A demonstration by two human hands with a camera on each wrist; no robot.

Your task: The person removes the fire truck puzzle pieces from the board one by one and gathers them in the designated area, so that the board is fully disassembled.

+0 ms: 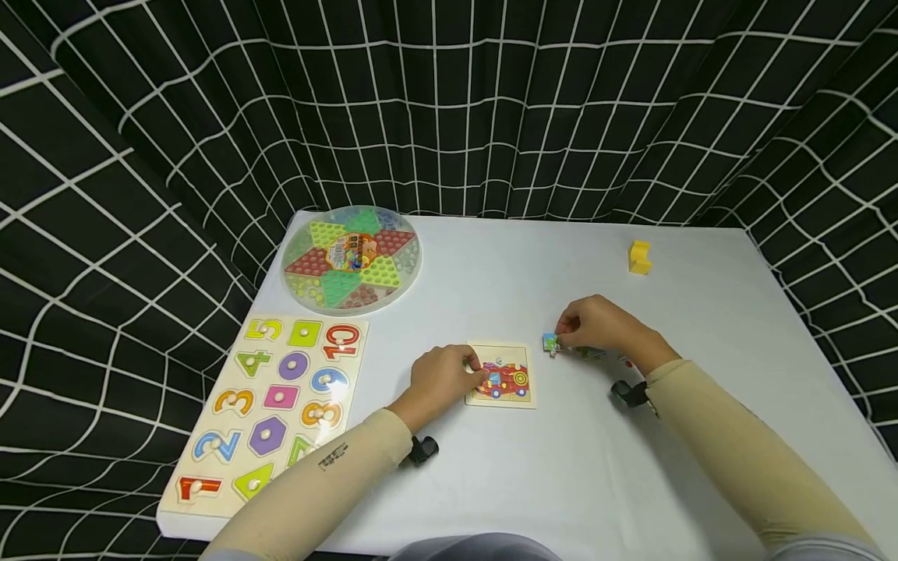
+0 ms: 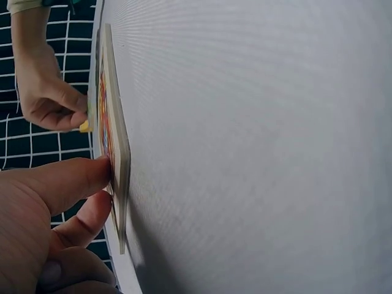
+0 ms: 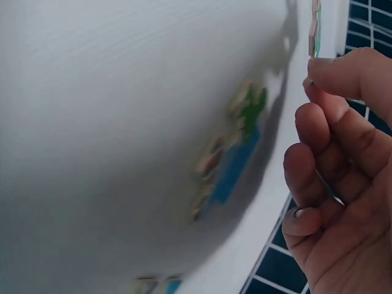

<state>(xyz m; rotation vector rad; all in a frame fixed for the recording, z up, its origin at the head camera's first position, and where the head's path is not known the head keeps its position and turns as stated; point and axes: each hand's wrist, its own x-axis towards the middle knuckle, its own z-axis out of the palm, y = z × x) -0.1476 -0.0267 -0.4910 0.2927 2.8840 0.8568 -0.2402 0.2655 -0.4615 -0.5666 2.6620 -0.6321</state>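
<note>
Key relation: puzzle piece (image 1: 550,344) vs puzzle board (image 1: 505,350). Piece sat at the left side of the right hand (image 1: 603,323), poking out past the fingertips on the board side. Board lay left of it and a bit nearer the person, with a strip of bare tabletop (image 1: 491,280) between. No clear long axis on the piece: roughly square from above with a knob on the near side, edge-on in the right wrist view. Right hand was nearer the piece, left hand (image 1: 442,378) nearer the board.

Right fingers: thumb and forefinger pinched tight on the piece, others curled. Couldn't tell if it touched the tabletop.

Left fingers: thumb and forefinger tips on the left of the board's red vehicle picture (image 1: 505,380), small gap between. Couldn't tell if they pinched anything or only pressed.

Count: one board, one held piece, at least two loose pieces (image 1: 589,353) under the right hand and wrist (blurred, exact number unclear). Also one yellow block (image 1: 639,257), one round game board (image 1: 379,304), one number board (image 1: 217,506) with five shapes (image 1: 281,397) and nine numerals (image 1: 199,488) showing, forearm over part.
</note>
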